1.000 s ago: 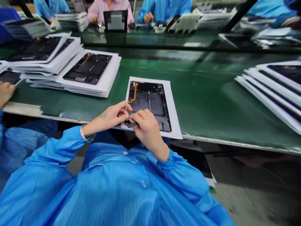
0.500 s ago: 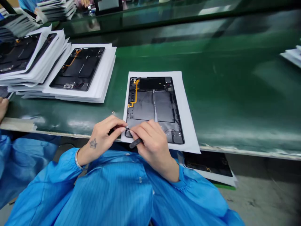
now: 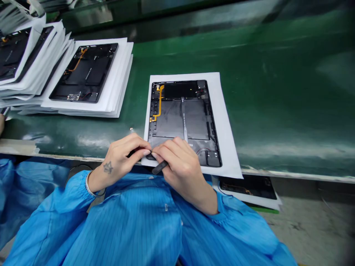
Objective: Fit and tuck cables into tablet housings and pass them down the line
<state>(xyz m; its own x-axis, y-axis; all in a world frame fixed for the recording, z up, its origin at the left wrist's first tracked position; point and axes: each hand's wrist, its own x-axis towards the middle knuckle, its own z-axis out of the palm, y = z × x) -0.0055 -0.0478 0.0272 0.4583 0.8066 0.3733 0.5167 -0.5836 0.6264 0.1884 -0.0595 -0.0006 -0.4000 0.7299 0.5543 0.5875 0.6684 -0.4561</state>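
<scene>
Far to my left, a co-worker's hand just shows at the edge, by the stacked tablet housings layered with white paper. Nearer, a small shiny bit lies loose on the green bench, just beyond my left hand. That hand comes in from the lower left, back turned up, wrist over the bench edge, thumb and forefinger drawn together at the near-left corner of the open tablet housing; whether they grip anything I cannot tell. The housing lies flat in front of me on a white sheet, its orange flex cable running along the left side, well clear of my fingertips. I take the step in hand to be close fitting or freeing work at that corner. My right hand angles in from the lower right, knuckles up, fingers curled round a dark-handled tool whose butt end pokes out below; its tip is hidden. Both sets of fingertips nearly meet. The next move, I judge, calls for the left fingers to steady the spot while the right applies small, controlled pressure, sparing the rim.
</scene>
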